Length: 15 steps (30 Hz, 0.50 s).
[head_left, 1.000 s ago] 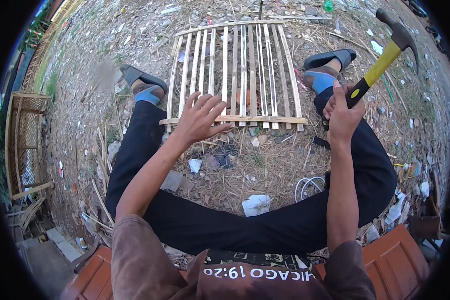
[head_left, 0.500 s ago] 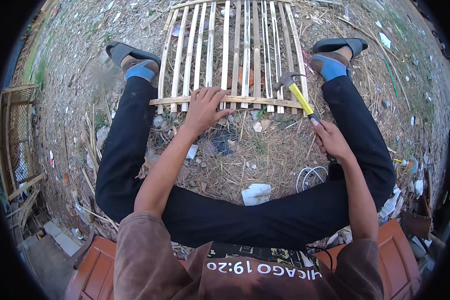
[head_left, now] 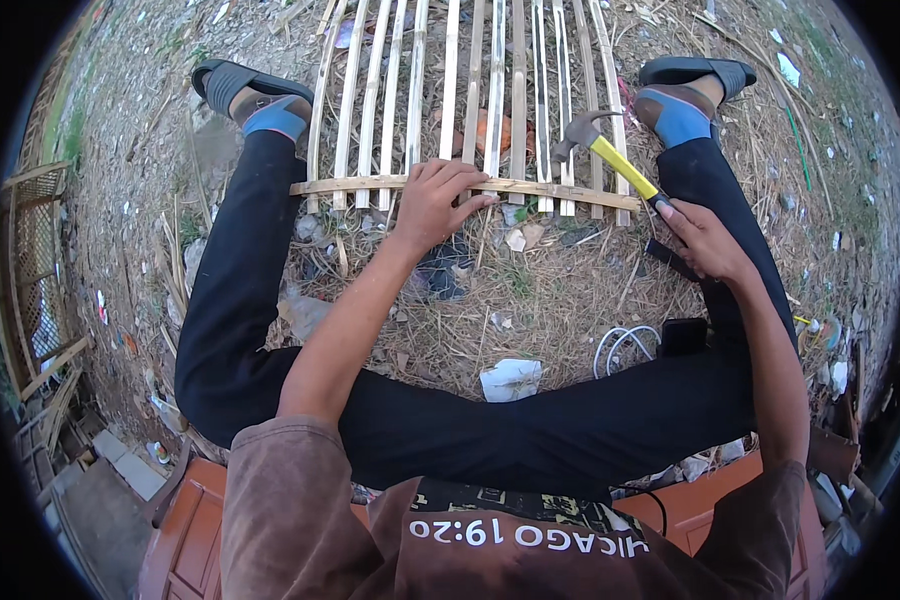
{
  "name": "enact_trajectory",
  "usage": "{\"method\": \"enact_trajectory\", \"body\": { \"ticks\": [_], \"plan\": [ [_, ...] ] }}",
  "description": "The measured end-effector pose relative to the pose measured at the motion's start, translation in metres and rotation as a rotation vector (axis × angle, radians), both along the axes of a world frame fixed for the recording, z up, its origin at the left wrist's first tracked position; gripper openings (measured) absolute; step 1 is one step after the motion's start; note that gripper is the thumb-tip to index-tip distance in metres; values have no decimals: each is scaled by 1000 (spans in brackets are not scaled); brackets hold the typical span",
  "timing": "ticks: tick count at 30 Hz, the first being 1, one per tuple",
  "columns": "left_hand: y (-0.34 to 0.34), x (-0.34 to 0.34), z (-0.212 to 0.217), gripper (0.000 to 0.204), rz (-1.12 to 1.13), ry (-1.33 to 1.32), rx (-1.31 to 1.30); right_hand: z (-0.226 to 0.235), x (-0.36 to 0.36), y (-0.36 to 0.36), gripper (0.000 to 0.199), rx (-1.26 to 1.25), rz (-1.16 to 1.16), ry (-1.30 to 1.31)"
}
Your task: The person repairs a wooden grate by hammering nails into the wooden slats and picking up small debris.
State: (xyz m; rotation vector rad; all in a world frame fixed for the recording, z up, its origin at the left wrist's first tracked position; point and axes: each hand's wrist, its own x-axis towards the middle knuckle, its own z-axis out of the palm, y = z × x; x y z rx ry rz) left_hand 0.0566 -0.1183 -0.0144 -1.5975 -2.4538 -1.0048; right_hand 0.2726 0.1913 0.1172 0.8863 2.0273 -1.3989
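A frame of thin pale wooden slats (head_left: 451,92) lies on the ground between my legs, its near ends crossed by a wooden cross strip (head_left: 542,188). My left hand (head_left: 435,208) is closed over the middle of that strip, fingers curled over its far side and thumb stretched to the right. In my right hand (head_left: 708,245) is a claw hammer (head_left: 625,168) with a yellow and black handle, gripped near the handle's end. The hammer's head is over the right-hand slats, just beyond the cross strip; whether it touches them I cannot tell.
My legs in black trousers (head_left: 245,265) spread on both sides of the frame. A black phone-like object (head_left: 684,337) and a looped white cable (head_left: 610,348) lie by my right thigh. White scrap (head_left: 511,380) and dry straw litter the ground. A lattice wooden frame (head_left: 40,265) stands far left.
My right hand and the hammer have shifted right. My left hand has moved slightly right and up in the picture, and the cross strip now slants down toward its right end.
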Motion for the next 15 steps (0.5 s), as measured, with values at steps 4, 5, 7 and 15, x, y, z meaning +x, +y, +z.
{"method": "enact_trajectory", "body": {
  "ticks": [4,5,7,15],
  "plan": [
    [-1,-3,-8,27,15,-9,11,-9,-5,5,39,-120,-231,192],
    [-2,-3,-11,27,23,0,23,-19,-1,1,39,-127,-231,184],
    [1,-3,-8,26,32,0,7,-32,9,-8,38,-34,23,22],
    [0,-1,-9,28,50,48,-1,-10,-11,6,38,-106,-181,269]
  ]
}}
